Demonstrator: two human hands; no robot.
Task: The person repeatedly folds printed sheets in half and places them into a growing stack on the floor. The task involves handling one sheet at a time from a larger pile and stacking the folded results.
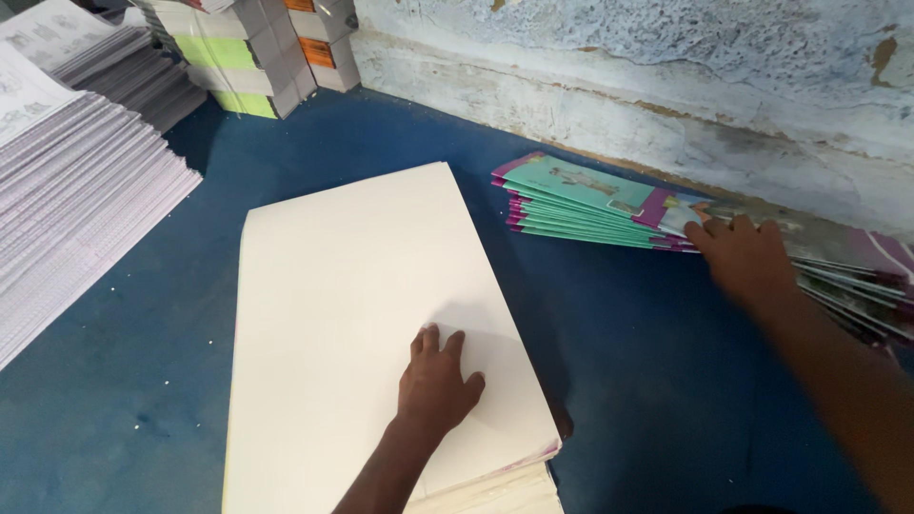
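A thick stack of blank cream sheets (352,286) lies in the middle of the blue table (647,381). My left hand (436,381) rests flat on the top sheet near its right edge, fingers together, holding nothing. To the right, by the wall, lies a fanned stack of teal and magenta printed covers (581,200). My right hand (743,255) reaches onto the right part of that stack, its fingertips touching the top cover.
A tall pile of printed white sheets (76,200) fills the left edge. Stacks of bound books with green and orange edges (248,57) stand at the back left. A rough, peeling plaster wall (666,86) runs along the back and right.
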